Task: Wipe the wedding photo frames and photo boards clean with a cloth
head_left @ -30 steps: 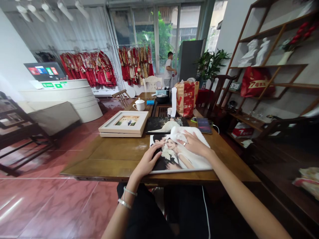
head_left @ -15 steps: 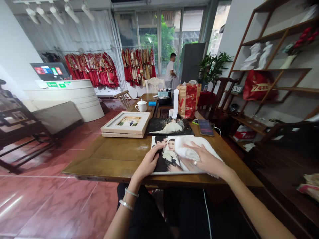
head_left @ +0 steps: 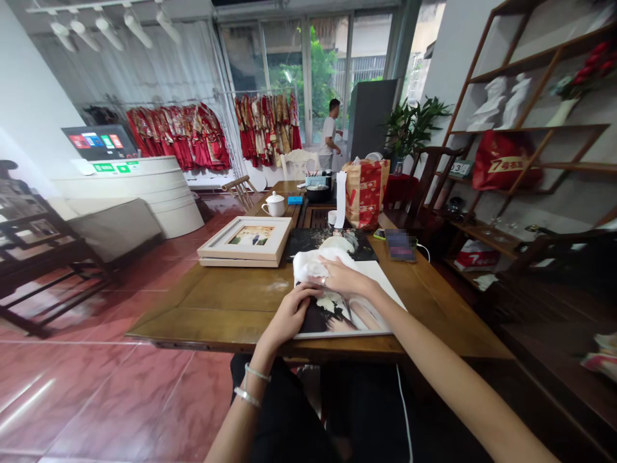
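Head view shows us the right hand [head_left: 341, 274] half open, fingers laid over a white cloth [head_left: 305, 264] at the far left of the photo panel [head_left: 344, 318]; we cannot tell if it grips. Our left hand [head_left: 291, 313], loosely bent and open, rests at the panel's left edge, on the table [head_left: 216, 302]'s near side.

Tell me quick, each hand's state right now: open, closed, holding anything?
Left hand: open, fingers loosely bent, resting on the left side of the photo print.
Right hand: open, laid over the white fluffy cloth.
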Demonstrator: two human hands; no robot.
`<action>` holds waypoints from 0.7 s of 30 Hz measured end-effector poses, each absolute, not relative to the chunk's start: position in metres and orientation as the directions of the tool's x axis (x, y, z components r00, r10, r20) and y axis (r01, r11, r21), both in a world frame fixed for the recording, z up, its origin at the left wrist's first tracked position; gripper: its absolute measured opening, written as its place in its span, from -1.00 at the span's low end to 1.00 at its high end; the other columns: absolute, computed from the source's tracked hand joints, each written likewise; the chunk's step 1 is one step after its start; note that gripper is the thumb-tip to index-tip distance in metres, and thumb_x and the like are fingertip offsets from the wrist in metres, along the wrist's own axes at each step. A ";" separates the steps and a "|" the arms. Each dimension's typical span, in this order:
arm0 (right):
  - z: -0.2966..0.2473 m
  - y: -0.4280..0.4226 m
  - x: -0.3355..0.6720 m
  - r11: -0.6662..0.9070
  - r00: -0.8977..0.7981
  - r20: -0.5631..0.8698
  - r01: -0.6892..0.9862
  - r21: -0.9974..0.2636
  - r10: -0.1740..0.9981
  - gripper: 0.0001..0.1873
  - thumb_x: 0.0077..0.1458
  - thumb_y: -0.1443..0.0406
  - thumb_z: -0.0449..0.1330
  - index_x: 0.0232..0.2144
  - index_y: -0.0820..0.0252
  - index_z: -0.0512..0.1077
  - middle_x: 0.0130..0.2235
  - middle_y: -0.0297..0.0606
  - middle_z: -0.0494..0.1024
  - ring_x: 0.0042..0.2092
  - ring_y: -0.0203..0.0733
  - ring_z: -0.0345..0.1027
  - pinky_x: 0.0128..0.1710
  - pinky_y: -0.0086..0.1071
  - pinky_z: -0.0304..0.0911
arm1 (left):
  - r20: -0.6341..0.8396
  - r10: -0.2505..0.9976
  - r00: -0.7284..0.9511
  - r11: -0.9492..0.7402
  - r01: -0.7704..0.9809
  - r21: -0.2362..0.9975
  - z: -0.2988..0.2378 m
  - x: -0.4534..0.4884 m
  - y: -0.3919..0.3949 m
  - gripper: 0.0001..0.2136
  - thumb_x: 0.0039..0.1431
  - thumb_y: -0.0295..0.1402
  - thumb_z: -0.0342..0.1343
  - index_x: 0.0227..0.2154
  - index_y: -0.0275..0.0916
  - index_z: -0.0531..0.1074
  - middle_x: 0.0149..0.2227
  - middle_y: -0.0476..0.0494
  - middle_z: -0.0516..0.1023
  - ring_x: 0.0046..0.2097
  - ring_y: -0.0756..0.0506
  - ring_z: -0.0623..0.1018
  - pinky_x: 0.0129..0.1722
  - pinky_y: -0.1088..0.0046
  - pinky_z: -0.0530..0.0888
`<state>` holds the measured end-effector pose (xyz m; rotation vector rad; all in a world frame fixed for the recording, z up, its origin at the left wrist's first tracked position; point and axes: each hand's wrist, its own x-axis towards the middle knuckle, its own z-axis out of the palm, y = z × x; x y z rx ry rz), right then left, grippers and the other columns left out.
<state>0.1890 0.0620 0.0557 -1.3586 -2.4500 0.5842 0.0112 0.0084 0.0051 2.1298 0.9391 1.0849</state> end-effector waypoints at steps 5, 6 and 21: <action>0.052 0.041 0.230 0.451 -0.473 0.071 0.770 -0.452 0.878 -0.42 0.21 0.00 -0.06 0.10 0.24 0.34 0.24 -0.07 0.22 0.32 0.07 -0.18 0.27 -0.05 -0.35 | 0.500 0.765 0.406 -0.630 0.308 0.713 0.007 0.013 0.007 -0.71 0.21 -0.54 -0.12 -0.17 -0.19 0.46 0.03 -0.19 0.42 0.14 -0.15 0.37 0.20 0.16 0.22; 0.052 0.038 0.233 0.454 -0.473 0.077 0.770 -0.448 0.878 -0.45 0.21 0.04 -0.05 0.10 0.23 0.34 0.24 -0.08 0.22 0.32 0.06 -0.19 0.27 -0.04 -0.37 | 0.510 0.763 0.397 -0.634 0.307 0.710 0.007 0.013 0.007 -0.70 0.19 -0.56 -0.12 -0.13 -0.19 0.42 0.04 -0.20 0.40 0.16 -0.15 0.34 0.22 0.16 0.19; 0.059 -0.044 0.261 0.483 -0.569 -0.034 0.726 -0.489 0.822 -0.44 0.16 0.04 0.05 0.18 0.02 0.24 0.29 -0.36 0.10 0.34 -0.03 -0.27 0.31 -0.09 -0.40 | 0.405 0.827 0.390 -0.542 0.360 0.760 -0.003 0.010 0.009 -0.53 0.22 -0.51 -0.14 0.19 -0.23 0.06 0.25 -0.27 0.17 0.27 -0.14 0.19 0.29 0.14 0.06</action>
